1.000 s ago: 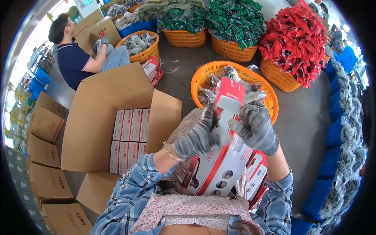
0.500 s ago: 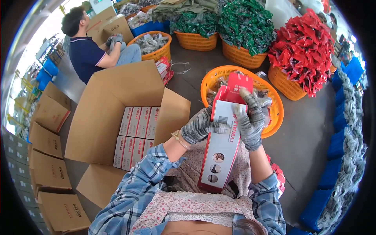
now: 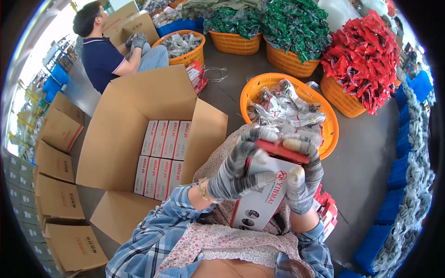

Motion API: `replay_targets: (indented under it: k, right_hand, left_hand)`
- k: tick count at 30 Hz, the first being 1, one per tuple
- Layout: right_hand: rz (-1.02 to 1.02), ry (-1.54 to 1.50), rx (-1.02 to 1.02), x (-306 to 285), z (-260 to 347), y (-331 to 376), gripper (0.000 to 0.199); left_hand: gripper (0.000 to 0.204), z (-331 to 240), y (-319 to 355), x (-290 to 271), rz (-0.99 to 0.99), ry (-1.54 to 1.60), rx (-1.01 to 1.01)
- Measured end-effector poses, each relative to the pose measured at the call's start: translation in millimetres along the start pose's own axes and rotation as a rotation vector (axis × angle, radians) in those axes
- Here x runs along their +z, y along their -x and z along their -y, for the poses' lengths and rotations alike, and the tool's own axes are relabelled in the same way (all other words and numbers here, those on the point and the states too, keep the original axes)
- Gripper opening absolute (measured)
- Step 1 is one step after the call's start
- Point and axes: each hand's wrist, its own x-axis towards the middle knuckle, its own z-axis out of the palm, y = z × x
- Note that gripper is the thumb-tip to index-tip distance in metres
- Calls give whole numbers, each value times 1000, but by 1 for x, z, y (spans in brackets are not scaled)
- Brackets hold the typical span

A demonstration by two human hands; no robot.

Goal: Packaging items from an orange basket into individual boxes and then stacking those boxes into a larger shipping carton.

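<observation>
Brown cartons (image 3: pixel 56 200): lined up along the left edge of the floor (image 3: pixel 366 171).
Co-worker (image 3: pixel 99 60): seated toward the floor's far left corner, in dark polo shirt and grey gloves.
Shipping carton (image 3: pixel 139 97): flaps raised, two rows of white-and-red boxes (image 3: pixel 161 178) packed inside.
Left hand (image 3: pixel 241 171): in a grey knit glove, fingers clamped on the upper left corner of the long box, thumb across its white face.
Long box (image 3: pixel 266 204): white and red, tilted over the worker's floral apron (image 3: pixel 218 162), its red end flap (image 3: pixel 282 153) between both hands.
Orange basket (image 3: pixel 331 132): on the floor just beyond the hands, heaped with bagged parts (image 3: pixel 289 109).
Right hand (image 3: pixel 303 173): gloved alike, fingers clamped on the red end flap, thumb against the white face.
Red pouches (image 3: pixel 364 55): piled above a second basket's rim, toward the far right corner.
Blue bins (image 3: pixel 391 204): ranged along the floor's right edge, filled with grey bagged pieces (image 3: pixel 412 190).
</observation>
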Motion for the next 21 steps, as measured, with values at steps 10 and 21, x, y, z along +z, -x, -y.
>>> replay_targets:
  k: [10,21]
  right_hand:
    - [241,53,47,9,-5,16,27]
    - [175,173,173,19,-7,11,36]
  left_hand:
    - [43,-9,18,4,-222,160,-29]
    - [12,-1,16,-8,-339,64,-222]
